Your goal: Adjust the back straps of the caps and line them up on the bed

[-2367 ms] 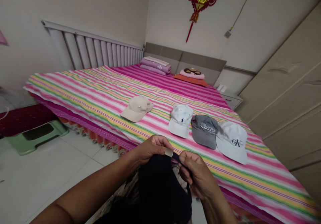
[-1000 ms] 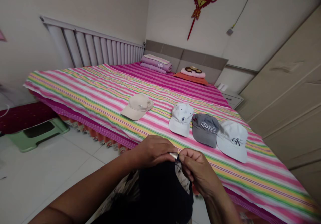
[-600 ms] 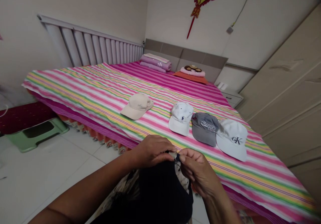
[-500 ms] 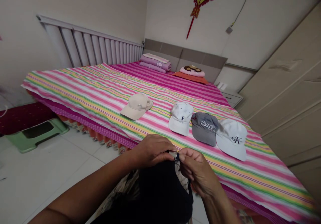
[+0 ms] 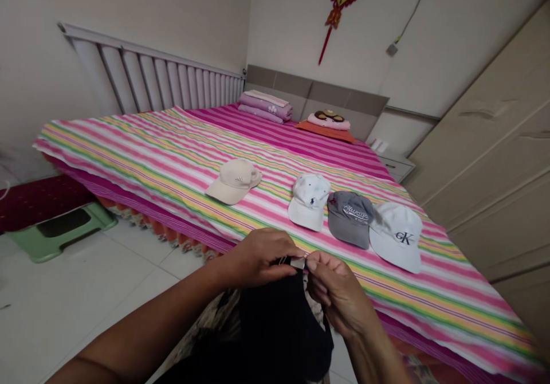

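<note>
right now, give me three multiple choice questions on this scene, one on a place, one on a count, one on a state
1. Where is the grey cap?
A. Between the white cap and the white CK cap
B. On the pillows
C. On the green stool

2. How many caps lie on the striped bedspread?
A. Two
B. Three
C. Four

3. How is the black cloth held?
A. Folded on the striped bedspread
B. Held up in both hands, at a small metal piece
C. Lying on the floor

Answers:
1. A, the grey cap lies with a white cap on each side.
2. C, the white pair, the grey cap and the beige cap.
3. B, the left hand and right hand meet at the metal piece.
</note>
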Motion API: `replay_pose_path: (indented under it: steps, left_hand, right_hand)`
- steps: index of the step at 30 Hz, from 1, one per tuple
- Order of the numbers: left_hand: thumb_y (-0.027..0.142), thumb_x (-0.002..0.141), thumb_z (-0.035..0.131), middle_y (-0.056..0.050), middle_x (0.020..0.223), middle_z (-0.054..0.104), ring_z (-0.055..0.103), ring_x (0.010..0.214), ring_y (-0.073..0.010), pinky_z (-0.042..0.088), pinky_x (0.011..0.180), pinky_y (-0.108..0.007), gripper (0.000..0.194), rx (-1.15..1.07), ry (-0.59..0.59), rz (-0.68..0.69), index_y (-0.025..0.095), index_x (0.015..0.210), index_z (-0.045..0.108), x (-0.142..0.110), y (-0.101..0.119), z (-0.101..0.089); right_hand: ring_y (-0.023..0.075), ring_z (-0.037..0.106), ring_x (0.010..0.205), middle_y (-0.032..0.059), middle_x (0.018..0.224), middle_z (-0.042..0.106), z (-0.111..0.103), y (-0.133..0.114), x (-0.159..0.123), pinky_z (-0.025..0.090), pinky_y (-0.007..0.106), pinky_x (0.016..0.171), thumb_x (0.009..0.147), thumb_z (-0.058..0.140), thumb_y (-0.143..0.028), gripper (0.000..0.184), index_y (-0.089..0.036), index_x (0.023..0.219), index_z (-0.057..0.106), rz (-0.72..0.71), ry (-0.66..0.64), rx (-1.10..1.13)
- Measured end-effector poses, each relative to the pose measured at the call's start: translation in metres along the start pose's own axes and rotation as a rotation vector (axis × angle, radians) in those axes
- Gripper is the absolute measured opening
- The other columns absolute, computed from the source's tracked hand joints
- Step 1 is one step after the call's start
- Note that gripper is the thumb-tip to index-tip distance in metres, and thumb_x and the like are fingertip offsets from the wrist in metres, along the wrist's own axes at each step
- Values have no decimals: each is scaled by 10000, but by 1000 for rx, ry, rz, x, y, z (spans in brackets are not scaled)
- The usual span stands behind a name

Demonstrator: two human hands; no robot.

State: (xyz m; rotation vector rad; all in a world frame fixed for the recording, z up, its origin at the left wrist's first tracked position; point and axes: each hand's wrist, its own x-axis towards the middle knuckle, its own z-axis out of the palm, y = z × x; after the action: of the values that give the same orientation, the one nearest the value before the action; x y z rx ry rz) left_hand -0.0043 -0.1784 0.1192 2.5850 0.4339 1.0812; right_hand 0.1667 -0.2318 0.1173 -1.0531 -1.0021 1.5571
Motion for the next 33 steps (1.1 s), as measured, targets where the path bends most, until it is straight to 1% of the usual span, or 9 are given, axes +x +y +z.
replay_pose_path:
  steps: [4,8,13,17,20,23,28,31,33]
  left_hand:
    - [252,761,574,-76,783,609,555,744,-131,426,662,-231,248,-191,82,-74,118,965,614,2,2,-2]
    - [247,726,614,-65,787,618,566,744,-135,439,678,-248,243,-352,111,-165,142,944,635,1,3,1]
    - [249,699,641,-64,786,620,571,754,-143,447,697,-265,226,-491,152,-284,129,891,645,-3,2,5]
    - [224,696,640,-72,835,621,574,804,-153,446,730,-276,222,-544,157,-297,127,896,643,-4,4,6]
    - [227,697,634,-70,836,625,577,792,-150,449,720,-269,230,-566,140,-358,115,898,636,-4,5,8]
    - [237,689,637,-62,810,627,574,756,-142,452,691,-257,233,-553,142,-400,110,884,633,-5,5,9]
    - [235,671,648,-54,814,630,575,751,-136,453,681,-245,242,-562,153,-438,120,883,633,-8,3,9]
    - [231,660,654,-56,818,630,574,751,-137,454,670,-241,257,-577,150,-463,115,888,630,-9,3,10]
    - [229,653,658,-61,828,630,575,758,-140,455,674,-245,294,-605,130,-476,108,918,617,-9,3,12]
  right_hand:
    - [18,171,332,-107,378,310,2,1,0,81,193,361,671,651,-328,245,-156,600,491,-1,3,-13]
    - [20,178,334,-104,383,323,6,2,0,94,197,370,678,646,-350,258,-155,613,491,0,0,-24]
    - [36,233,346,-95,402,368,11,2,-2,176,181,384,721,598,-362,242,-188,666,439,28,-11,71]
    - [51,313,389,-60,461,434,11,4,-3,236,186,410,699,601,-333,224,-178,639,450,17,-18,103]
    - [52,317,389,-57,434,436,11,5,-2,225,184,414,674,633,-305,227,-169,603,464,7,-21,83]
    - [51,311,384,-58,433,440,11,5,-1,225,184,419,664,652,-336,258,-168,589,471,-2,-11,65]
    - [121,474,571,-3,604,549,-2,4,-1,349,224,553,715,594,-394,231,-169,744,553,-25,-36,-65]
    - [116,455,545,3,566,552,-10,8,0,329,225,539,725,593,-352,207,-158,667,554,-14,-77,-127]
    - [99,422,499,-10,524,536,-11,11,0,302,217,509,709,618,-319,200,-159,621,537,7,-80,-95]
